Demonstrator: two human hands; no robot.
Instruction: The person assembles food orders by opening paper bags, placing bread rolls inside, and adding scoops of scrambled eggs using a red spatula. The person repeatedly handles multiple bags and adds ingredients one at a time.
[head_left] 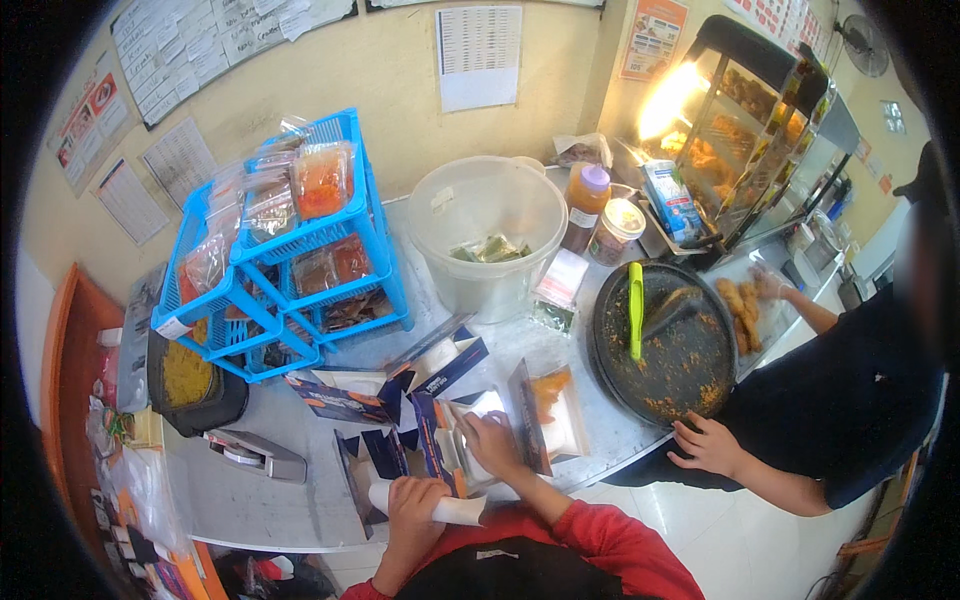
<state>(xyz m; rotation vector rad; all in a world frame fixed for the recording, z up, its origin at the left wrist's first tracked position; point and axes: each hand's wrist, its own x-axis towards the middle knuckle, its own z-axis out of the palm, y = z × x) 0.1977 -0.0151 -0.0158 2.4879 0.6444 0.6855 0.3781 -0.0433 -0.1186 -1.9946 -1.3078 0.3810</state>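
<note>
In the head view, the person's left hand (418,500) is curled tight around a rolled sheet of white paper (455,510), held at the near edge of the grey metal counter (270,470), while the right hand (492,440) presses its fingers flat, spread rather than gripping, into an open dark-blue and white cardboard meal box (470,425) that sits just beyond the roll, near the counter's front edge. The box looks light and thin-walled, stiff along its folds but easy to crush, so it is probably best steadied by a side wall or the base, not by a loose flap; the paper roll is soft, light and would flatten under a hard squeeze, so a loose wrap around its middle suits it. About four such boxes lie open in a cluster here, one to the right showing an orange fried piece (548,388). One white plastic bucket (490,235) stands behind them, one blue plastic basket rack (300,250) with bagged foods to its left, and one round black stone mortar (665,345) with one green tong (635,310) lying across it to the right. Two lidded jars stand near the bucket. A second person in a dark shirt rests one hand (708,445) on the mortar's rim and reaches the other toward fried pieces by the lit glass warmer (750,120).
</note>
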